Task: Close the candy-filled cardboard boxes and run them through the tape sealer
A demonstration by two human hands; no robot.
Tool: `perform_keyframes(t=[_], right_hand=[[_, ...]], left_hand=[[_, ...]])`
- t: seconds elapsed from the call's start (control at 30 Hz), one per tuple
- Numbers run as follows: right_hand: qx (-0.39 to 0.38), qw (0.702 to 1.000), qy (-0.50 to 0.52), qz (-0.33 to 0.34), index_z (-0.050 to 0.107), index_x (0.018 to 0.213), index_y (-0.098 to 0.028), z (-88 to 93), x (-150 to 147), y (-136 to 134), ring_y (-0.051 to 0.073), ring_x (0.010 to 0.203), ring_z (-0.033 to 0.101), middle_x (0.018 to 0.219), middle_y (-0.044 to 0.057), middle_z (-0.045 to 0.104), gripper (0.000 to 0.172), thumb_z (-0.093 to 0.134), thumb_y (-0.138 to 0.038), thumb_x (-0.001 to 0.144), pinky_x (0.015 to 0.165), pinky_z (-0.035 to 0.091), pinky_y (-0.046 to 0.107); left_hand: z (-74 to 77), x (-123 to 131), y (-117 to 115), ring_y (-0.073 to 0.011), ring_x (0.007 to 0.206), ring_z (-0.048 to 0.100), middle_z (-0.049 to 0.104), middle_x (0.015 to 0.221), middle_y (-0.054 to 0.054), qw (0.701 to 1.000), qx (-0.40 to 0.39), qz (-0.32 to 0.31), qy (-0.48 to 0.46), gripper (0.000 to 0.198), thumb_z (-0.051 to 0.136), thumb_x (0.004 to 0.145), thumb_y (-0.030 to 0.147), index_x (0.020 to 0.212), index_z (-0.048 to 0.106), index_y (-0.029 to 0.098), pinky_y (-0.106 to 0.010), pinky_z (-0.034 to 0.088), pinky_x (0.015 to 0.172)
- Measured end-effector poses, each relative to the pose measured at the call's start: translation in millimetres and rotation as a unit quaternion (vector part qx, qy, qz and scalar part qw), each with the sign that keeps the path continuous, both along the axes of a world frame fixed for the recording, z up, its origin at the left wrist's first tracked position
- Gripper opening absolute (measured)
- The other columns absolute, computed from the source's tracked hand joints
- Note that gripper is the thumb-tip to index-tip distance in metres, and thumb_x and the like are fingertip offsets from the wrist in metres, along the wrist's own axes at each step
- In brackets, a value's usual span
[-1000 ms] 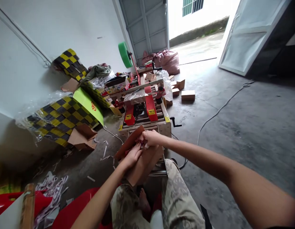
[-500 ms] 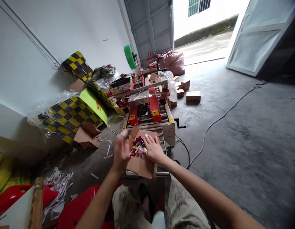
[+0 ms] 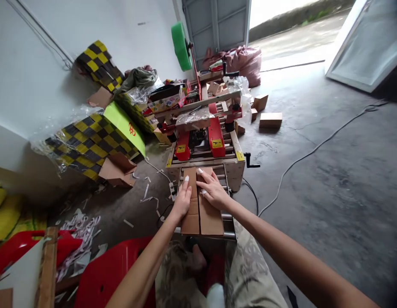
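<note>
A brown cardboard box [image 3: 203,216] lies on metal rollers [image 3: 228,217] in front of me, its two top flaps folded shut. My left hand [image 3: 183,198] rests flat on the left flap with fingers stretched out. My right hand [image 3: 211,188] lies flat on the right flap, fingers spread. Just beyond the box stands a carton sealing machine [image 3: 203,147] with red side belts and yellow warning labels. A green tape roll [image 3: 179,39] sits high at its far end.
Black-and-yellow checked packs [image 3: 86,145] and cardboard scraps [image 3: 116,170] lie on the left by the wall. Small sealed boxes [image 3: 270,120] and pink sacks [image 3: 245,64] sit near the open door. A cable [image 3: 313,147] crosses the concrete floor. Red plastic [image 3: 111,273] lies near my knees.
The box was open with colourful packets showing. Both flaps have been folded down, and my two hands now lie flat on top. The box sits squarely on the rollers.
</note>
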State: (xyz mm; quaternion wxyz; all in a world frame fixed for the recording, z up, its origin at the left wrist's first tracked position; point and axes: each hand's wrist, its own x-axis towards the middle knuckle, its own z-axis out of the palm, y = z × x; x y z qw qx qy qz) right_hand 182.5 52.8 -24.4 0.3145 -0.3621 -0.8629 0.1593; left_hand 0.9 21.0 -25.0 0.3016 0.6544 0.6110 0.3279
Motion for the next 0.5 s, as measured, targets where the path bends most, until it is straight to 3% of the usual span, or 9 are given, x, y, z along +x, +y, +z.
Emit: perform_keyframes(t=[0.13, 0.23, 0.37, 0.4, 0.5], right_hand=[[-0.009, 0.999, 0.049, -0.006, 0.057, 0.118, -0.011, 0.1, -2.2, -5.3, 0.027, 0.139, 0.013, 0.15, 0.019, 0.013, 0.037, 0.042, -0.014, 0.085, 0.111, 0.011, 0.052], [0.002, 0.998, 0.05, -0.034, 0.055, 0.12, -0.012, 4.6, -6.1, -11.7, 0.029, 0.138, 0.016, 0.151, 0.016, 0.01, 0.036, 0.04, -0.013, 0.087, 0.111, 0.015, 0.053], [0.008, 0.989, 0.082, -0.119, 0.031, 0.139, -0.015, 9.3, -9.0, -33.7, 0.026, 0.136, 0.022, 0.148, 0.016, 0.02, 0.049, 0.038, -0.018, 0.091, 0.108, 0.031, 0.048], [0.009, 0.992, 0.057, -0.108, 0.026, 0.141, -0.016, 10.3, -8.7, -43.8, 0.028, 0.136, 0.022, 0.148, 0.016, 0.021, 0.052, 0.038, -0.021, 0.091, 0.107, 0.032, 0.05], [0.02, 0.997, -0.073, 0.011, 0.02, 0.145, -0.016, 13.4, -4.3, -76.9, 0.04, 0.135, 0.017, 0.15, 0.018, 0.016, 0.07, 0.048, -0.039, 0.086, 0.104, 0.023, 0.065]], left_hand=[[15.1, 6.9, -8.1, -0.024, 0.131, 0.037, 0.031, 0.146, -0.01, 0.994, -0.011, 0.017, 0.112, 0.054, 0.028, 0.094, 0.04, 0.145, 0.025, 0.022, -0.037, 0.029, 0.11], [24.3, 15.3, -12.4, -0.0294, 0.113, 0.055, 0.038, 0.139, -0.011, 0.975, -0.058, 0.052, 0.209, 0.052, 0.026, 0.095, 0.043, 0.145, 0.022, 0.032, -0.041, 0.044, 0.094], [30.3, 18.0, -11.3, -0.0292, 0.098, 0.062, 0.047, 0.125, -0.011, 0.958, -0.106, 0.053, 0.263, 0.052, 0.027, 0.094, 0.046, 0.145, 0.02, 0.038, -0.038, 0.049, 0.081], [30.3, 17.0, -10.3, -0.0288, 0.097, 0.063, 0.048, 0.124, -0.011, 0.957, -0.11, 0.053, 0.264, 0.052, 0.028, 0.094, 0.046, 0.145, 0.02, 0.037, -0.038, 0.049, 0.079], [28.2, 14.5, -8.5, -0.0255, 0.089, 0.065, 0.051, 0.12, -0.011, 0.96, -0.097, 0.059, 0.257, 0.05, 0.028, 0.095, 0.043, 0.144, 0.025, 0.035, -0.036, 0.05, 0.074]])
